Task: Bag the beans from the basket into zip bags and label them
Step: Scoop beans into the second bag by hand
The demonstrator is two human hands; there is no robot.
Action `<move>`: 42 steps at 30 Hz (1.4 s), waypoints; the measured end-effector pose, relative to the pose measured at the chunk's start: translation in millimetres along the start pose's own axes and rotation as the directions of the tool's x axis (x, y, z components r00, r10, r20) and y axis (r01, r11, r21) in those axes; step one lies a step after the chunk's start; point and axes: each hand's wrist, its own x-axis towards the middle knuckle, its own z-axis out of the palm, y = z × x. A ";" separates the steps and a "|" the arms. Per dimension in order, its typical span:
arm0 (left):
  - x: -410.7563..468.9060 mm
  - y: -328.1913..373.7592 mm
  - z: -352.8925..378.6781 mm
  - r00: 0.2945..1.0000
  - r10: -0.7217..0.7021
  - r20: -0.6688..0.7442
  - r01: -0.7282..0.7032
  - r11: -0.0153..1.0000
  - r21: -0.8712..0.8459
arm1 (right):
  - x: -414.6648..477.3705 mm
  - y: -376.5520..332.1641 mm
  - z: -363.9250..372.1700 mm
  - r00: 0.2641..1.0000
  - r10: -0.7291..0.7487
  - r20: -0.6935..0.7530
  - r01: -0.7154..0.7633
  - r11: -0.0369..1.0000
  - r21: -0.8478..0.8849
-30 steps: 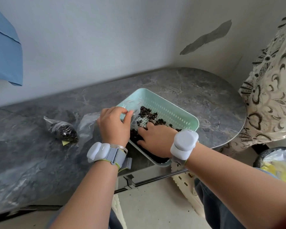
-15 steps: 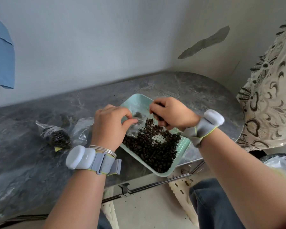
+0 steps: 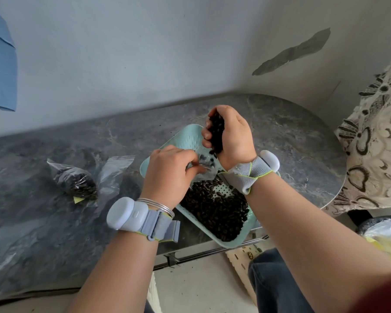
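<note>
One filled zip bag (image 3: 76, 185), with a yellow label (image 3: 78, 200) at its edge, is laid at the left, and an empty zip bag (image 3: 116, 169) lies just beside it. A clear bag (image 3: 202, 169) is pinched at its mouth by the left hand (image 3: 169, 175) over the basket (image 3: 183, 136). A fistful of beans (image 3: 216, 134) is gripped in the right hand (image 3: 235, 136) above. Many beans are left in the basket, so most of the bagging is judged undone. The clear bag is largely hidden, and no writing on the label can be made out.

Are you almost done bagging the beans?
Not yet. One filled bag lies aside, a yellow label at its edge. The right hand holds a handful over the zip bag that the left hand pinches open. Lots of beans wait in the basket.
</note>
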 end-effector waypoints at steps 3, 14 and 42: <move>-0.3 0.7 -0.8 1.000 -0.025 0.005 0.026 1.000 -0.010 | -1.6 1.0 -1.8 1.000 -0.021 0.016 0.021 1.000 -0.005; -0.9 0.0 -2.2 0.997 -0.071 -0.008 0.070 0.996 -0.050 | -6.1 3.7 -3.9 0.986 -0.079 0.147 0.069 0.995 0.075; -11.5 -30.1 -6.9 0.940 -0.173 -0.293 0.185 0.983 0.014 | -31.4 25.8 -24.4 0.682 0.556 0.476 0.659 -0.184 -0.729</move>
